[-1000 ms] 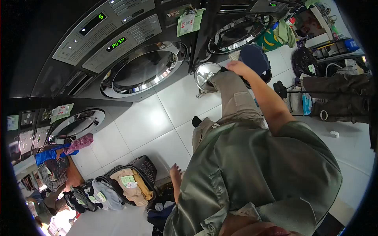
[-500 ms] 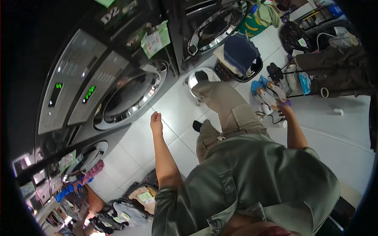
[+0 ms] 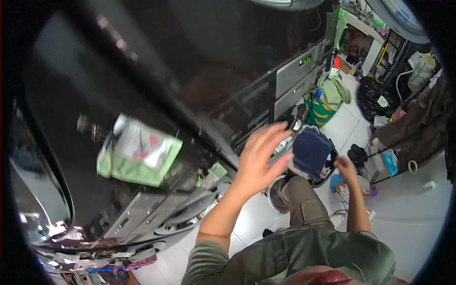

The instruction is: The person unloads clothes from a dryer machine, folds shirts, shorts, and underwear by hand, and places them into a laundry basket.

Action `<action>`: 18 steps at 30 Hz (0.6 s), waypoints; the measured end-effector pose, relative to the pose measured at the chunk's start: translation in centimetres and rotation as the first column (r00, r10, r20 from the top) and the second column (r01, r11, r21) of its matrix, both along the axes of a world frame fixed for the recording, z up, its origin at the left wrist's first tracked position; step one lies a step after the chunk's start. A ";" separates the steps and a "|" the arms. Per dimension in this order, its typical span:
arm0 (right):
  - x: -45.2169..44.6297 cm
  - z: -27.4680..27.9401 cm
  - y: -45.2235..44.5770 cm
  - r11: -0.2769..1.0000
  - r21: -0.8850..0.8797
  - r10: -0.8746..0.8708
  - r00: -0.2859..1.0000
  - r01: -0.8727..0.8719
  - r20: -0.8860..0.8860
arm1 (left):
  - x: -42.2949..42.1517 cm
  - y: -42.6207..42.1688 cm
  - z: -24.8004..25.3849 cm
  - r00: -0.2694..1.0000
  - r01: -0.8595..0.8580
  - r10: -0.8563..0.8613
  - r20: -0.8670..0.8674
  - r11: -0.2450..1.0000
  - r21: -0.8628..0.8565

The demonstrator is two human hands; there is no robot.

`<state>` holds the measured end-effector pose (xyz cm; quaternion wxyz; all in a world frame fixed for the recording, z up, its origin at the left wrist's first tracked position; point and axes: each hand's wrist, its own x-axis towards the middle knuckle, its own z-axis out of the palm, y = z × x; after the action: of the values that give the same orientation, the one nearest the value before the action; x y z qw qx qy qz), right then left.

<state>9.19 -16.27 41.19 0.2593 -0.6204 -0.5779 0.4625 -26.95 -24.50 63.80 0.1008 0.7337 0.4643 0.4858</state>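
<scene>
My left hand (image 3: 260, 159) is raised in front of the dark stacked machines, its fingers spread and nothing in it. Beyond its fingertips is a dark basket (image 3: 332, 167) with folded navy cloth (image 3: 311, 152) piled on top. My right hand (image 3: 346, 170) is lower, at the basket's right side, with curled fingers and no visible object in them. Whether it touches the basket I cannot tell. Under my front leg stands a round, shiny metal stool (image 3: 276, 194). A green packet with a white label (image 3: 142, 149) hangs on the machine front at left.
A green bag with clothes (image 3: 327, 97) stands behind the basket. Farther right are a black plastic bag (image 3: 373, 97), dark slippers (image 3: 357, 154) and a rack with hanging brown trousers (image 3: 413, 116). Front-loading machines (image 3: 190, 216) line the left side above white floor tiles.
My view has come closer to the machines and basket. My left hand has risen forward and its fingers have spread. My right hand has shifted from beside the shoes toward the basket.
</scene>
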 end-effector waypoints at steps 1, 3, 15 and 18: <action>-2.2 5.1 2.8 0.969 0.246 -0.042 0.986 0.001 0.163 | 0.4 2.1 4.7 0.991 0.033 -0.010 -0.132 0.985 0.172; -5.5 13.5 8.6 0.846 0.533 -0.067 0.997 0.035 0.041 | 0.5 6.0 11.3 0.939 -0.041 0.185 -0.291 0.899 0.436; -23.9 56.8 33.1 0.314 0.834 0.731 0.676 -0.454 0.092 | -2.6 11.4 19.4 0.228 -0.579 0.926 -0.300 0.377 0.723; -32.8 62.6 34.1 0.399 0.685 0.738 0.657 -0.609 0.155 | -3.3 11.8 19.3 0.197 -0.523 0.946 -0.257 0.323 0.789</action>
<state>-23.60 17.80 103.78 0.3079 -0.1459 -0.8804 0.3297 -30.21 -12.67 83.07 -0.5557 0.5034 0.6103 0.2555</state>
